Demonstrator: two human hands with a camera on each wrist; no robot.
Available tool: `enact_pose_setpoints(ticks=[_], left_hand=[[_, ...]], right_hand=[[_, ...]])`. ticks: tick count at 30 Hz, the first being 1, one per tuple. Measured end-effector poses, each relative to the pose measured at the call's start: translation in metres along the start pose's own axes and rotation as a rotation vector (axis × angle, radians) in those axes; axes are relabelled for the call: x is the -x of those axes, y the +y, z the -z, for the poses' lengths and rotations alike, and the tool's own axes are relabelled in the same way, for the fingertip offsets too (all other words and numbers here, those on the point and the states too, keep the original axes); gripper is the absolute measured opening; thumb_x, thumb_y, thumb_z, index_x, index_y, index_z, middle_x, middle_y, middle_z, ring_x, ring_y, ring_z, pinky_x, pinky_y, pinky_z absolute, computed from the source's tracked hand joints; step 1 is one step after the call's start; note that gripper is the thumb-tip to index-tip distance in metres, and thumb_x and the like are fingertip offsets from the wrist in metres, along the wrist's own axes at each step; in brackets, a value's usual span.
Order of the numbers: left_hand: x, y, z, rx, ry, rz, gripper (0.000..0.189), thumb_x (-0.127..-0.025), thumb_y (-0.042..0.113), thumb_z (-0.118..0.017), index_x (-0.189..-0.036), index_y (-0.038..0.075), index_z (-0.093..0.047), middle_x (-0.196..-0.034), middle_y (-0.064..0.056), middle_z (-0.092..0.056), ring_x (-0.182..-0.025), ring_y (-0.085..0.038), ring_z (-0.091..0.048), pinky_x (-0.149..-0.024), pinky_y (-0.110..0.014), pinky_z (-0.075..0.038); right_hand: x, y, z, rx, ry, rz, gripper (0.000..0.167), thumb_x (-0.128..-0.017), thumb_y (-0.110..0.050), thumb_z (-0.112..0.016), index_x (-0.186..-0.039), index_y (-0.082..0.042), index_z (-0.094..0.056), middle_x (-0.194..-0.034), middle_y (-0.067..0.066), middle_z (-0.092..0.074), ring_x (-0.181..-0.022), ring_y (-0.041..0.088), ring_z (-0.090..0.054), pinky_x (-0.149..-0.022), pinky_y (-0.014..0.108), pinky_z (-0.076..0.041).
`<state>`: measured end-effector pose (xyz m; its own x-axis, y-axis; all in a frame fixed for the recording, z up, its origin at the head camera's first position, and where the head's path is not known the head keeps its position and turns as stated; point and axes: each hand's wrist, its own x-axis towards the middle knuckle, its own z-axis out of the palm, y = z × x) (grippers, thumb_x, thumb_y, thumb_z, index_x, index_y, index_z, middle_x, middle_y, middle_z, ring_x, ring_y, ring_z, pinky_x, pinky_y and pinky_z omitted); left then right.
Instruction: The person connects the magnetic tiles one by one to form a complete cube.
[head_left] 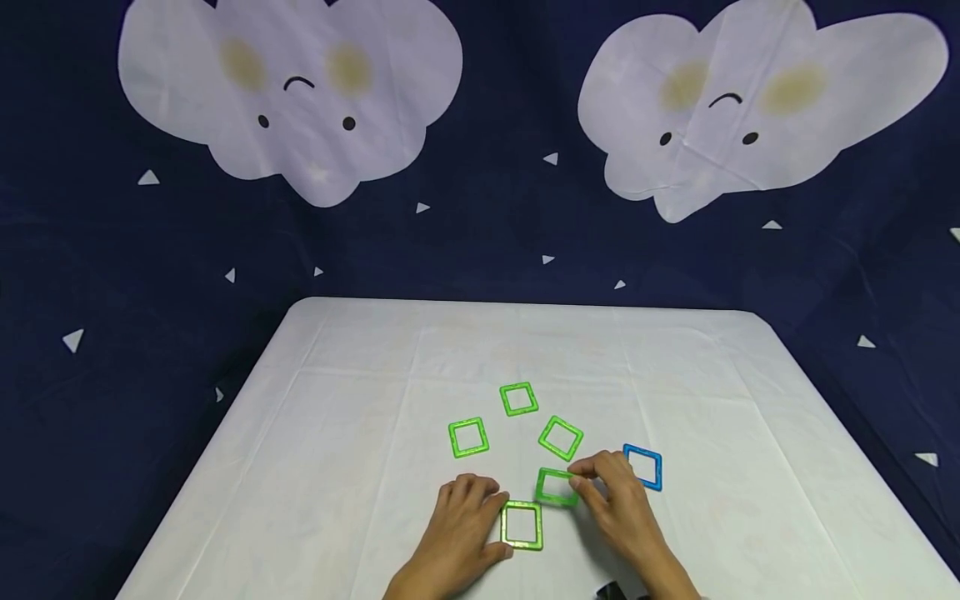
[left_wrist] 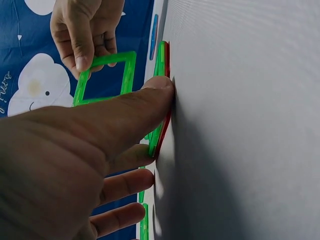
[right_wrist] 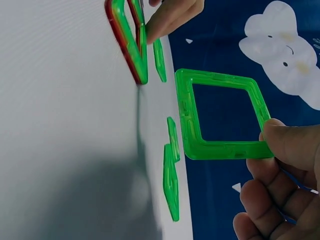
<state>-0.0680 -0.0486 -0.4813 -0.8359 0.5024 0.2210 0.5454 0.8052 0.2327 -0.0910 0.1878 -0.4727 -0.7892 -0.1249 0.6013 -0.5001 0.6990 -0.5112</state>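
Between thumb and index finger, my right hand [head_left: 618, 508] pinches a green square magnetic tile [right_wrist: 215, 151] by one corner, raised off the table with its open middle showing. My left hand [head_left: 459, 529] rests on the table and holds another green square magnetic tile [head_left: 538, 527] at its left side, thumb at the near corner and index finger at the far one. Flat against that tile's underside lies a red tile [right_wrist: 120, 40], its edge showing in both wrist views. The raised tile is just beyond and right of the held pair.
Three more green square tiles lie flat farther out: one at the far middle [head_left: 515, 386], a left one [head_left: 472, 452] and a right one [head_left: 553, 451]. A blue square tile [head_left: 658, 472] is right of my right hand. White cloth [head_left: 360, 400] covers the table; a dark blue curtain hangs behind.
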Motion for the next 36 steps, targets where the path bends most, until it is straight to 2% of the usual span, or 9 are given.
enact_pose_setpoints(ticks=[11, 18, 26, 36], left_hand=[[-0.001, 0.003, -0.003, 0.002, 0.007, -0.009, 0.06, -0.071, 0.05, -0.073, -0.119, 0.016, -0.062, -0.118, 0.002, -0.055, -0.113, -0.018, -0.043, -0.092, -0.04, -0.036], [0.0, 0.003, -0.002, 0.003, 0.007, -0.007, 0.062, -0.071, 0.051, -0.072, -0.121, 0.015, -0.061, -0.119, 0.001, -0.055, -0.113, -0.018, -0.043, -0.092, -0.04, -0.036], [0.0, -0.001, 0.001, 0.007, 0.025, 0.022, 0.064, -0.071, 0.053, -0.072, -0.12, 0.013, -0.061, -0.119, 0.0, -0.054, -0.114, -0.019, -0.044, -0.093, -0.041, -0.037], [0.002, -0.002, 0.002, 0.016, 0.023, 0.011, 0.062, -0.071, 0.052, -0.072, -0.119, 0.014, -0.062, -0.119, -0.001, -0.054, -0.113, -0.019, -0.044, -0.093, -0.042, -0.037]], right_hand=[[-0.005, -0.008, -0.013, -0.028, 0.033, 0.046, 0.029, -0.066, 0.003, -0.078, -0.085, -0.014, -0.065, -0.078, -0.011, -0.061, -0.075, 0.004, -0.046, -0.071, 0.015, -0.033], [-0.006, -0.015, -0.019, -0.03, 0.018, 0.054, 0.028, -0.067, 0.002, -0.078, -0.085, -0.014, -0.064, -0.078, -0.01, -0.06, -0.078, 0.004, -0.045, -0.075, 0.02, -0.031], [-0.008, -0.017, -0.023, -0.025, 0.002, 0.072, 0.028, -0.067, 0.002, -0.078, -0.085, -0.014, -0.064, -0.08, -0.01, -0.061, -0.078, 0.005, -0.045, -0.075, 0.021, -0.03], [-0.006, -0.018, -0.026, -0.04, -0.01, 0.086, 0.028, -0.067, 0.002, -0.078, -0.084, -0.015, -0.063, -0.081, -0.012, -0.06, -0.079, 0.004, -0.045, -0.074, 0.021, -0.03]])
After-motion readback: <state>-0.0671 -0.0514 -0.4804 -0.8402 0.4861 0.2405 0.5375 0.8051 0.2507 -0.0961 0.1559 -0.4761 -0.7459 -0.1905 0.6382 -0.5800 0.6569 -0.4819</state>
